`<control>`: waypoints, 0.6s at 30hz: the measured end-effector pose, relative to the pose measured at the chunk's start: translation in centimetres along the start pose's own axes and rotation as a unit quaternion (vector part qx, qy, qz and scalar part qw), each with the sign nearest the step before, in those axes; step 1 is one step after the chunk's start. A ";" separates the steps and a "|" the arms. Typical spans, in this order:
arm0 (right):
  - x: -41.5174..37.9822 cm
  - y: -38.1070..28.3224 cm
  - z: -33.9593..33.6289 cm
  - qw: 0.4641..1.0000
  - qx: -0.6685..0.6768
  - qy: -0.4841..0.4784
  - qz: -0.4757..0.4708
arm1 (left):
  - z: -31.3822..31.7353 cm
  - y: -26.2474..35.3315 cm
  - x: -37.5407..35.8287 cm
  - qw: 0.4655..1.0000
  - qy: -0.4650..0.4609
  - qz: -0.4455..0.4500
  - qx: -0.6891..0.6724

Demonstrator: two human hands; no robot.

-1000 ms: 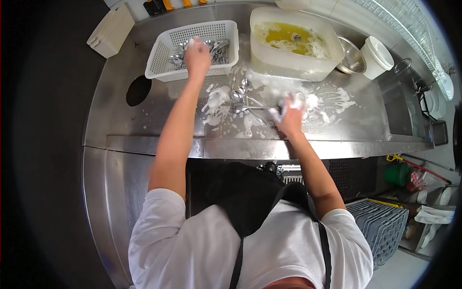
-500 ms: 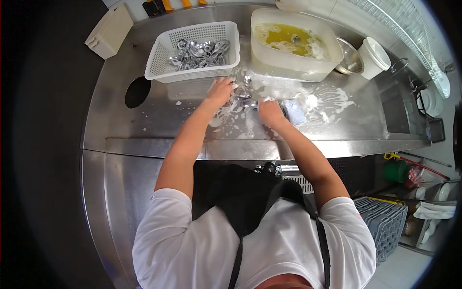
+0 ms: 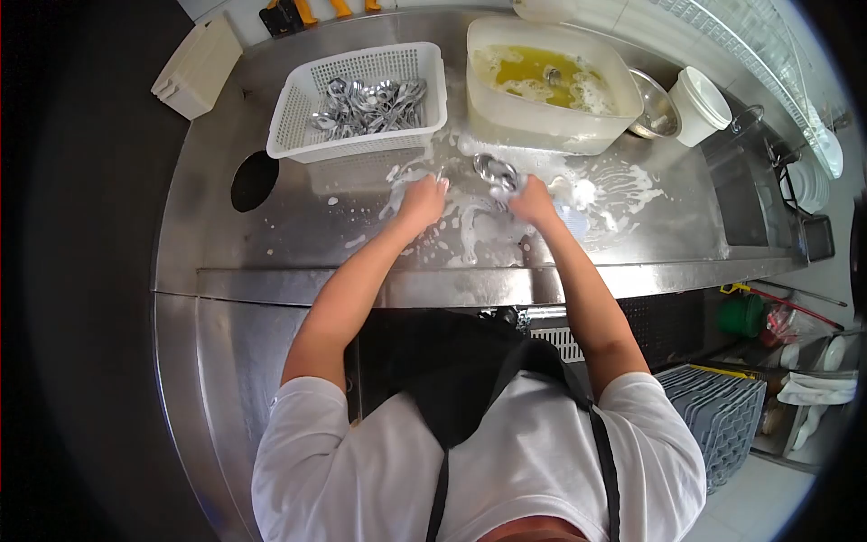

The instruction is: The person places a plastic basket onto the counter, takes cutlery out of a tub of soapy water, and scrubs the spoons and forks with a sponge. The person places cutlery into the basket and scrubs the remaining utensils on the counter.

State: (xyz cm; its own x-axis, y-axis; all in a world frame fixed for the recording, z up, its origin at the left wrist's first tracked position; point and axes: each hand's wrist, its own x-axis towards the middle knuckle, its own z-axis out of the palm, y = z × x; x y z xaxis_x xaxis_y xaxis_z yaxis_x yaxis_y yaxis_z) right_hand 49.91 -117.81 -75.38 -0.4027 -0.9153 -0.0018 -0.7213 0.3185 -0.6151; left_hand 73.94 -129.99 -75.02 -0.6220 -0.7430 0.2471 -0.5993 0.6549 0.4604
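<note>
My right hand (image 3: 531,200) is closed round the handles of several soapy spoons (image 3: 496,172), whose bowls point up and to the left above the steel counter (image 3: 361,244). My left hand (image 3: 424,200) is closed over the foamy metal to the left of them; what it grips, if anything, is too small to tell. A light blue cloth (image 3: 573,219) lies partly hidden behind my right wrist. Beyond my left hand stands a white perforated basket (image 3: 357,144) holding many spoons (image 3: 372,107).
A large tub (image 3: 551,135) of yellow soapy water stands at the back, with a steel bowl (image 3: 652,108) and white bucket (image 3: 698,107) to its right. A round hole (image 3: 255,181) opens at the left. A beige container (image 3: 197,68) sits at the back left corner.
The spoons that lay on the counter between my hands are now lifted in my right hand. My left hand has moved slightly nearer to me. More of the cloth is covered by my right arm.
</note>
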 end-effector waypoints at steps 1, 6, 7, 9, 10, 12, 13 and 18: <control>-0.4 -3.3 -1.1 0.999 0.000 0.002 0.045 | 0.2 0.7 0.2 0.980 -0.051 -0.117 -0.154; 1.2 -7.0 1.5 0.991 -0.098 0.037 0.081 | 3.2 3.5 1.5 0.662 -0.100 -0.372 -0.642; 1.4 -6.7 2.0 0.992 -0.102 0.010 0.075 | 4.1 3.6 1.2 0.610 -0.093 -0.377 -0.691; 0.1 -8.6 0.7 0.990 -0.111 -0.046 0.067 | 4.1 5.2 0.4 0.603 -0.081 -0.375 -0.699; 0.1 -8.5 1.2 0.993 -0.091 -0.049 0.050 | 4.3 6.0 0.3 0.561 -0.064 -0.376 -0.734; -0.1 -8.3 2.1 0.997 -0.053 -0.055 0.015 | 2.7 8.1 0.0 0.492 -0.064 -0.364 -0.788; -0.8 -8.1 2.1 0.997 -0.032 -0.070 -0.013 | 2.4 8.7 -0.3 0.501 -0.075 -0.369 -0.779; -5.3 -7.6 -4.5 0.991 0.082 -0.024 -0.105 | 2.8 7.6 -0.2 0.562 -0.092 -0.391 -0.723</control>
State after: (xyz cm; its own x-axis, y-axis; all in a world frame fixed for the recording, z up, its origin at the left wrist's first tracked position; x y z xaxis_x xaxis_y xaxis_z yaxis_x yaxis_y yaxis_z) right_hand 55.01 -114.24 -67.13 -0.2227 -0.9693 0.1044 -0.6840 0.0791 -0.7252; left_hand 68.08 -124.45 -74.00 -0.5746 -0.6105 -0.5451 0.2266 -0.7587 0.6108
